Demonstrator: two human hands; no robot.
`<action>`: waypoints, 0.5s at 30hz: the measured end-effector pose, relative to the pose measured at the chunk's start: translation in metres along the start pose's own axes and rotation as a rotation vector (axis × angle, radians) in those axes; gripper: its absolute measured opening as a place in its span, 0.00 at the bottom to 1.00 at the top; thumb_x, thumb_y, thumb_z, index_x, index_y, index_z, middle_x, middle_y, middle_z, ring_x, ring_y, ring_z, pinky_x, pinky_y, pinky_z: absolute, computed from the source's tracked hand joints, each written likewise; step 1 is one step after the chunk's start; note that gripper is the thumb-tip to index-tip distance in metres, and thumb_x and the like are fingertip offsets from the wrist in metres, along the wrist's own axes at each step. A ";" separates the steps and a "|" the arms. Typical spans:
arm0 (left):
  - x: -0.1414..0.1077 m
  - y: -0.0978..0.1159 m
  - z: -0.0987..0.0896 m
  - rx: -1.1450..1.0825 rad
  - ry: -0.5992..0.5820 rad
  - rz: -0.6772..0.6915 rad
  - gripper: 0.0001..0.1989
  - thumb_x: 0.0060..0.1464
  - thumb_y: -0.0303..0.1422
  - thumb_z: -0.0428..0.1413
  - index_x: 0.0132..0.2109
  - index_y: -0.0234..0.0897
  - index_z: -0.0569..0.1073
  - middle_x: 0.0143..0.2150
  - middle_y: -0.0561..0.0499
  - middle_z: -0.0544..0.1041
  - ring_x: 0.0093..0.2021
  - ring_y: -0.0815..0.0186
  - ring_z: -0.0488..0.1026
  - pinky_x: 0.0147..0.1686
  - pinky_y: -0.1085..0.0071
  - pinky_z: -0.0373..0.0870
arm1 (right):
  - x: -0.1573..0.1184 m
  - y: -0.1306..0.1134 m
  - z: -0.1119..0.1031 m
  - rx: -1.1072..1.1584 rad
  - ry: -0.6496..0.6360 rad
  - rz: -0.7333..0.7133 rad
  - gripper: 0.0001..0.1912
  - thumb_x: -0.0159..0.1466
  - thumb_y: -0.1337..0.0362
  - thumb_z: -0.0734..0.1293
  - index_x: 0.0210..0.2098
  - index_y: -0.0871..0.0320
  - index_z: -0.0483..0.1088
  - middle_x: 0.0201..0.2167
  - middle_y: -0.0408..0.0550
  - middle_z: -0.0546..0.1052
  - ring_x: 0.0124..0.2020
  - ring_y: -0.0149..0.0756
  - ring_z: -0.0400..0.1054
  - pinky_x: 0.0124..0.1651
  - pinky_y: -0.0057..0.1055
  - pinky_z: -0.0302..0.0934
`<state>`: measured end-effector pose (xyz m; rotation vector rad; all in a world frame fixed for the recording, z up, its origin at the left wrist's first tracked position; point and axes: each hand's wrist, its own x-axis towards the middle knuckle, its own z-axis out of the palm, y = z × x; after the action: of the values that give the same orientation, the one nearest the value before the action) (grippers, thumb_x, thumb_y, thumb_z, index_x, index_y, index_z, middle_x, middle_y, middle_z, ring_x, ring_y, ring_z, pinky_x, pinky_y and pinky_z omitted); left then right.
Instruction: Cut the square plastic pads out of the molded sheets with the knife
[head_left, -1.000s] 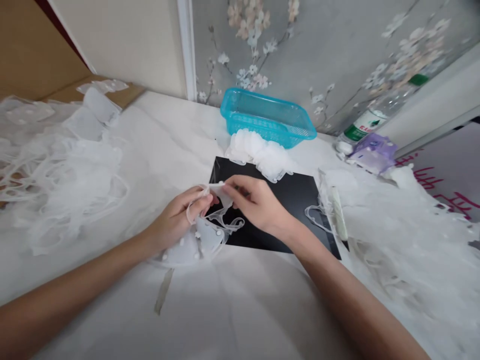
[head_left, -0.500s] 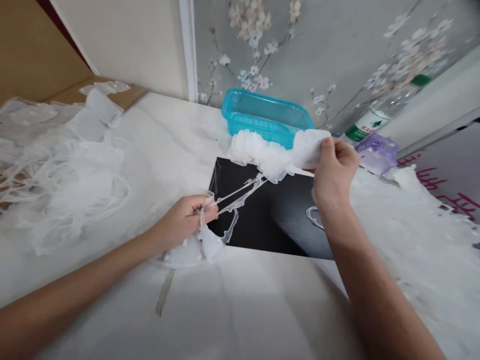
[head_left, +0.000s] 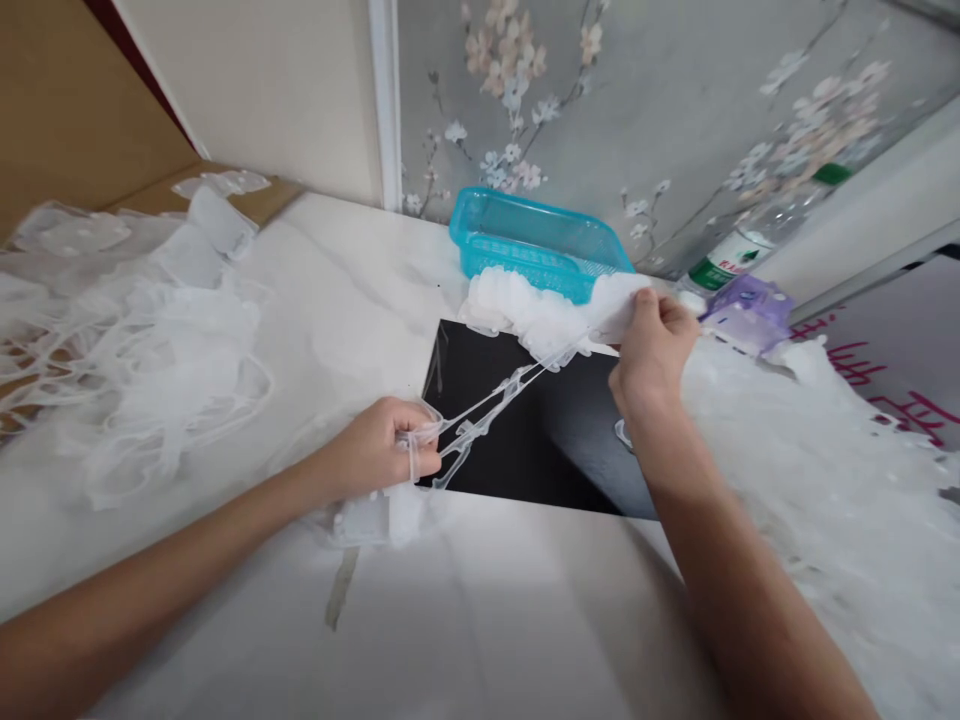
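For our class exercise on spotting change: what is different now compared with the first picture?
The right hand moved forward and rightward, away from the left hand, and now holds a white piece near the blue basket. Translucent strips now stretch from the left hand toward the right. The left hand kept its hold; the basket and bottle stayed put.

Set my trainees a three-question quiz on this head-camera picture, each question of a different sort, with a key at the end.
1. True or false: the right hand rests inside the basket.
2. Multiple choice: what colour is the flat panel on the table? A) red B) black C) yellow
3. Fill in: the stretched translucent strips are gripped in the person's ____ hand.

Key
1. False; it pinches a white piece outside the basket.
2. B
3. Left; the fingers of the left hand are closed on them.
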<state>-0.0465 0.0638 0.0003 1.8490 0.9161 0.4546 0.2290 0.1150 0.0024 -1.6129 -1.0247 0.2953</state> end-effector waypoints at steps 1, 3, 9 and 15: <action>-0.001 0.000 0.000 -0.004 0.028 0.005 0.12 0.43 0.27 0.52 0.18 0.35 0.58 0.22 0.55 0.63 0.23 0.72 0.60 0.25 0.74 0.55 | -0.007 -0.007 0.003 0.038 0.005 0.013 0.13 0.63 0.56 0.51 0.27 0.55 0.57 0.24 0.39 0.59 0.24 0.27 0.57 0.23 0.24 0.55; -0.002 0.001 0.002 -0.021 0.123 0.001 0.12 0.45 0.31 0.55 0.20 0.35 0.60 0.27 0.54 0.66 0.26 0.72 0.62 0.26 0.74 0.57 | -0.024 -0.024 0.009 0.189 -0.112 0.072 0.11 0.61 0.57 0.58 0.26 0.56 0.59 0.22 0.38 0.59 0.21 0.25 0.57 0.21 0.22 0.55; -0.004 0.002 0.006 -0.216 0.320 -0.109 0.17 0.48 0.44 0.58 0.42 0.39 0.68 0.32 0.55 0.68 0.28 0.70 0.64 0.29 0.73 0.61 | -0.061 -0.063 0.011 0.488 -0.491 0.175 0.12 0.60 0.57 0.62 0.25 0.57 0.62 0.20 0.37 0.60 0.19 0.23 0.56 0.20 0.20 0.53; -0.005 -0.003 0.005 -0.560 0.270 -0.062 0.26 0.53 0.54 0.47 0.37 0.35 0.75 0.31 0.49 0.73 0.32 0.65 0.69 0.32 0.71 0.64 | -0.101 -0.067 0.015 0.164 -0.597 -0.196 0.12 0.65 0.58 0.58 0.31 0.58 0.67 0.24 0.42 0.69 0.24 0.27 0.62 0.27 0.24 0.58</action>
<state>-0.0473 0.0579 -0.0044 1.2642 0.9060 0.8424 0.1287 0.0488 0.0249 -1.2846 -1.5527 0.7346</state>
